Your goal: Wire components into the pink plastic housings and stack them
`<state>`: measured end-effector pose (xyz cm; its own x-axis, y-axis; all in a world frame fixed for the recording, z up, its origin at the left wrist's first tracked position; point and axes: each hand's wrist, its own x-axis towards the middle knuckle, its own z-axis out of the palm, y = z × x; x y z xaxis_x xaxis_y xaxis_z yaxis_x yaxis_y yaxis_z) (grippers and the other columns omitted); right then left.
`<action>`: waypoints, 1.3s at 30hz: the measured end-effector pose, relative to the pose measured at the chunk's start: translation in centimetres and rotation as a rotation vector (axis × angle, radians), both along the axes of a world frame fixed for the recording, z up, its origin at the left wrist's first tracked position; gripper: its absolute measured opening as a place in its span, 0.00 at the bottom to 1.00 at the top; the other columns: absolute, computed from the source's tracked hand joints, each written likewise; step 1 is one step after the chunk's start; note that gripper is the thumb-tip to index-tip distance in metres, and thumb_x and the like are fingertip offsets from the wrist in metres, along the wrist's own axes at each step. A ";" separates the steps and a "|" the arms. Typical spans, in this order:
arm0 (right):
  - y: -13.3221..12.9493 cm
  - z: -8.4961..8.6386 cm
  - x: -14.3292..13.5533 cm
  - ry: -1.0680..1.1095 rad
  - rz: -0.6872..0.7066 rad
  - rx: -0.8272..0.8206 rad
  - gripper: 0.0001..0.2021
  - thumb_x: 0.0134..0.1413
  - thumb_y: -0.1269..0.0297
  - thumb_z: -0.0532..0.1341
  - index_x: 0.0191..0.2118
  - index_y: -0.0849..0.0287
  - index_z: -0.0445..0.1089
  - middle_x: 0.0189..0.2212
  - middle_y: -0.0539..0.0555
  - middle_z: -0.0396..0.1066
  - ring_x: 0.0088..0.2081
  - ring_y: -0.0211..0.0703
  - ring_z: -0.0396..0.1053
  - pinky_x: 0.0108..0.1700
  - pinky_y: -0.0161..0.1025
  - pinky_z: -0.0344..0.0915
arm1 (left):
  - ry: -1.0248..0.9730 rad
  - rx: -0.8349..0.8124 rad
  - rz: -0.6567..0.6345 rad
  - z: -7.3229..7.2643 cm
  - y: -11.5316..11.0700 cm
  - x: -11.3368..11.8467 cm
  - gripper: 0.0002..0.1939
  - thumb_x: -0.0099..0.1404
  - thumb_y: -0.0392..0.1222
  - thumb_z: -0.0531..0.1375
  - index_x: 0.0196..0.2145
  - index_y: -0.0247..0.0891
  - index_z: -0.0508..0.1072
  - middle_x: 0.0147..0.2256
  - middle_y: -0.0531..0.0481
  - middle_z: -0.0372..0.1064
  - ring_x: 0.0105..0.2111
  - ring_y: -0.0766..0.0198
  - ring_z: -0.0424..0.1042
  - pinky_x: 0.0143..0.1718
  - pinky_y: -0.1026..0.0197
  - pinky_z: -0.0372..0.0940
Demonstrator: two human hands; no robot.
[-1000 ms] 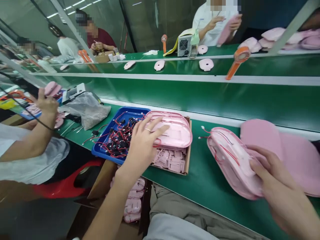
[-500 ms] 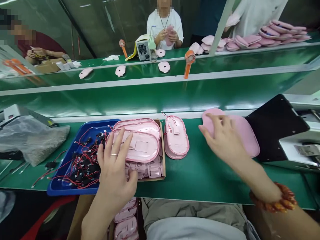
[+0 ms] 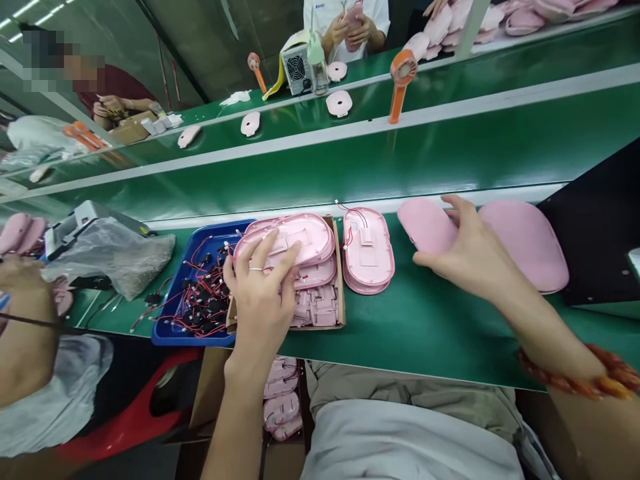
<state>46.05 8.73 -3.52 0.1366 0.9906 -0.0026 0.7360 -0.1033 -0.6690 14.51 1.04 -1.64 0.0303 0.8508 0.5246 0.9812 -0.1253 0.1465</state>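
1. As seen from the head camera, the left hand is laid on the top pink shell of a short stack; the fingers are spread and curled over its near edge, thumb underneath, a grip judged suited to lifting one shell off the pile.
2. That stack is carried on a shallow cardboard box of small pink parts, which is set touching a blue tray of black components on red leads, so both supplies lie within the left hand's reach.
3. Just right of the box, a wired shell is placed open side up on the green bench, its red leads pointing away from the worker.
4. The right hand is pressed on a smooth pink cover, fingers close together over its far edge and thumb at its near side; a second cover lies just beside it, against a black panel.
5. An orange hand fan is stood upright beyond the green conveyor belt.
6. Across the line, another person's hands are closed about a pink part.
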 end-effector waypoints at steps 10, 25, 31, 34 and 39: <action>-9.0 -1.8 1.1 0.647 -0.021 0.149 0.39 0.48 0.54 0.63 0.67 0.50 0.56 0.64 0.59 0.62 0.56 0.46 0.69 0.33 0.29 0.66 | -0.277 0.267 -0.272 1.2 -4.0 6.3 0.27 0.66 0.29 0.62 0.60 0.45 0.74 0.57 0.42 0.76 0.58 0.48 0.73 0.60 0.41 0.68; -15.4 -3.8 2.9 0.755 0.374 0.292 0.33 0.74 0.64 0.56 0.75 0.38 0.42 0.72 0.57 0.47 0.70 0.45 0.61 0.63 0.43 0.76 | -0.817 -0.222 -0.868 -0.6 -1.8 16.6 0.18 0.80 0.39 0.52 0.64 0.47 0.61 0.69 0.40 0.65 0.70 0.50 0.66 0.58 0.52 0.77; -15.2 -3.7 3.3 0.279 0.134 0.449 0.26 0.74 0.67 0.51 0.73 0.52 0.51 0.61 0.59 0.66 0.57 0.42 0.73 0.53 0.38 0.79 | -0.652 -0.134 -0.746 0.2 -1.2 17.4 0.10 0.74 0.38 0.58 0.51 0.45 0.64 0.48 0.44 0.75 0.70 0.46 0.65 0.51 0.50 0.77; -15.7 -3.1 3.7 0.072 0.166 0.428 0.21 0.70 0.73 0.55 0.65 0.54 0.64 0.48 0.53 0.74 0.45 0.37 0.76 0.44 0.30 0.76 | -0.574 -0.125 -0.727 -0.2 -2.0 18.1 0.13 0.69 0.35 0.61 0.44 0.45 0.59 0.52 0.41 0.70 0.63 0.46 0.70 0.44 0.51 0.75; -16.9 -2.8 3.6 -0.207 -0.007 0.558 0.24 0.67 0.79 0.49 0.63 0.59 0.66 0.54 0.59 0.72 0.55 0.45 0.75 0.52 0.37 0.78 | -0.606 0.018 -0.632 -1.0 -3.8 19.3 0.18 0.61 0.28 0.58 0.41 0.45 0.55 0.50 0.41 0.61 0.56 0.53 0.68 0.42 0.52 0.70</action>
